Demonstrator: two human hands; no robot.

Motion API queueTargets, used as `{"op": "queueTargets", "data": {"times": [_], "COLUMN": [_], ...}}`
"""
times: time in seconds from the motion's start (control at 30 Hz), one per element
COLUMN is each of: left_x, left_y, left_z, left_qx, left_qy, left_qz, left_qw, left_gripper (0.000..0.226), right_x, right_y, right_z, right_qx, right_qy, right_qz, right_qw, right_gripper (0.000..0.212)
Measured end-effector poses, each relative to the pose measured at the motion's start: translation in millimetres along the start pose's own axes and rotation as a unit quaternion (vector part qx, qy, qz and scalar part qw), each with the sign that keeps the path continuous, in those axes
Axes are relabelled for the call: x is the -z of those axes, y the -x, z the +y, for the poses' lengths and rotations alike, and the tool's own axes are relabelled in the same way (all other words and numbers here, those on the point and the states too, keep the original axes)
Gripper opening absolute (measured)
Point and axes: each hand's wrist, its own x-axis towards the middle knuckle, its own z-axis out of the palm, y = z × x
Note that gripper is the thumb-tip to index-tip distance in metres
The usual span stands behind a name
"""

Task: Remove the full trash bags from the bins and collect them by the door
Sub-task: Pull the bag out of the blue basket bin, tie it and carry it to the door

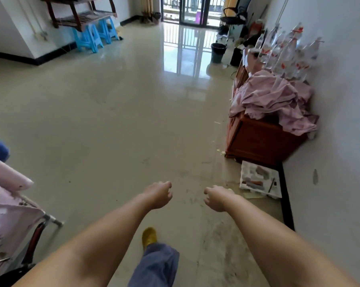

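- Both bare forearms reached forward from the bottom edge, over a leg in blue trousers (156,264) and a foot in a yellow slipper (149,237) set on the floor (112,121).
- The left hand (158,194) hung over the floor with its fingers loosely curled; its grip held nothing.
- The right hand (216,197) was level with it and a little apart, fingers likewise loosely curled, its grip holding nothing.
- A dark bin (218,52) stood on the floor far ahead on the right, near the glass balcony door (192,11); whether it held a bag could not be told.
- A reddish wooden cabinet (258,139) stood against the right wall, with a crumpled pink cloth (274,102) heaped on top and clear plastic bottles (287,50) behind the cloth.
- A white foam tray (260,179) lay on the floor just in front of the cabinet.
- Two blue stools (96,36) stood far off on the left beneath a dark wooden rack (81,17).
- Pink fabric on a metal frame (11,214) filled the lower left corner.
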Motion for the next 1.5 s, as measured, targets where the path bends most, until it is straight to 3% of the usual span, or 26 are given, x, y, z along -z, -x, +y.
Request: {"op": "queueTargets", "data": {"times": [0.4,0.67,0.93,1.2,1.5], "left_x": [176.3,273.4,398.6,497.6,645.4], "left_y": [-247.2,-433.1,-629.8,-816.8,-1048.1], "left_z": [-57.8,-48.9,-24.7,-61.1,-73.4], "left_qx": [-0.041,-0.070,-0.075,-0.048,-0.089], "left_qy": [-0.070,-0.095,-0.092,-0.096,-0.147], "left_qz": [-0.033,-0.038,-0.014,-0.014,-0.028], "left_qw": [0.996,0.992,0.993,0.994,0.985], "left_gripper": [0.042,0.043,0.041,0.042,0.042], "right_x": [173.6,286.0,442.3,572.7,718.6], "right_y": [-222.7,-378.8,-543.3,-715.5,-907.9], "right_z": [6.6,62.3,133.1,155.2,191.1], "right_qx": [-0.047,-0.069,-0.056,-0.042,-0.091], "right_qy": [-0.102,-0.116,-0.088,-0.084,-0.145], "right_qz": [0.001,0.020,0.032,0.051,0.053], "right_qw": [0.994,0.991,0.994,0.994,0.984], "right_gripper": [0.044,0.045,0.044,0.043,0.043]}}
